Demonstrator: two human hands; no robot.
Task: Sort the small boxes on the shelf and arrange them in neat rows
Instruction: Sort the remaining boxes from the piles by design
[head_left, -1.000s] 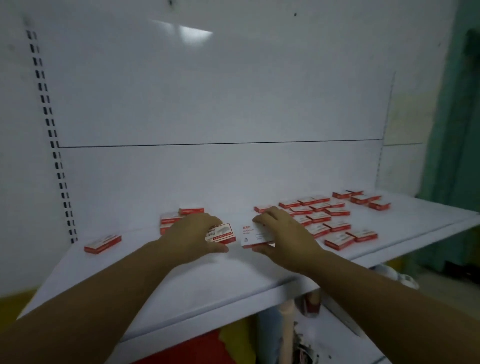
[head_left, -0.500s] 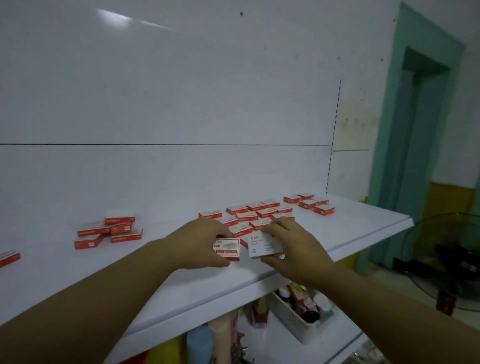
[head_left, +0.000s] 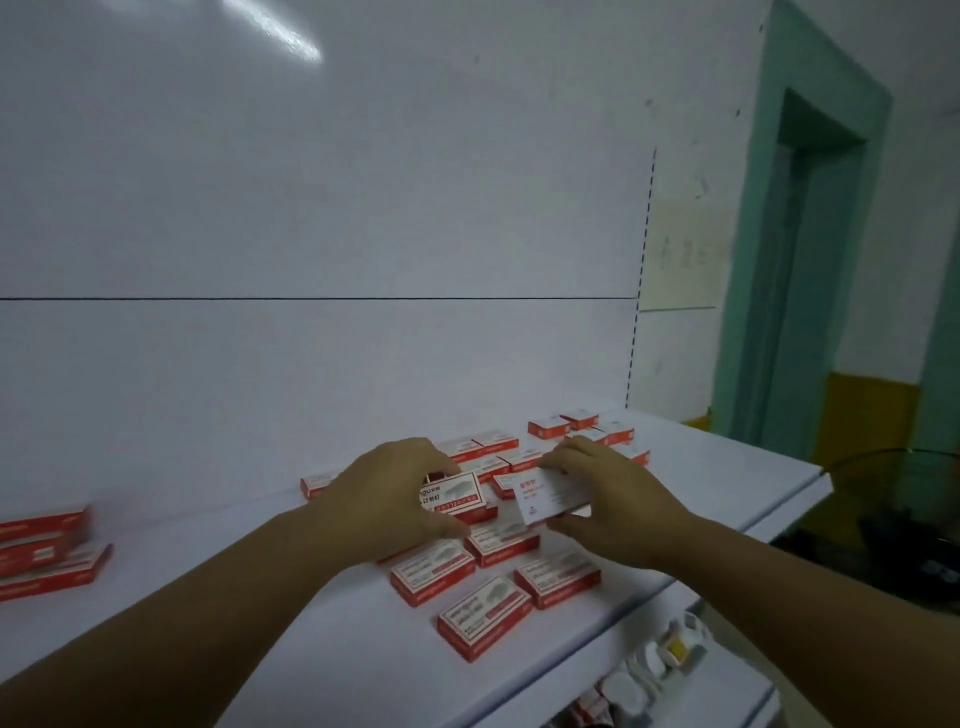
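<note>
Small red-and-white boxes lie on a white shelf (head_left: 727, 499). My left hand (head_left: 384, 499) grips one box (head_left: 452, 493), lifted above the shelf with its printed face toward me. My right hand (head_left: 613, 499) holds a second box (head_left: 545, 499), its white face showing, close beside the first. Under and in front of my hands several boxes (head_left: 485, 571) lie in short slanted rows. More boxes (head_left: 571, 431) lie further back toward the shelf's right end.
A small pile of the same boxes (head_left: 47, 556) sits at the far left of the shelf. White back panels rise behind. A lower shelf with small white containers (head_left: 670, 654) shows below. A green door frame (head_left: 810, 260) stands at right.
The view has swung right and closer. Both hands have carried their boxes rightward along the shelf, over the rows of boxes that now show beneath them.
</note>
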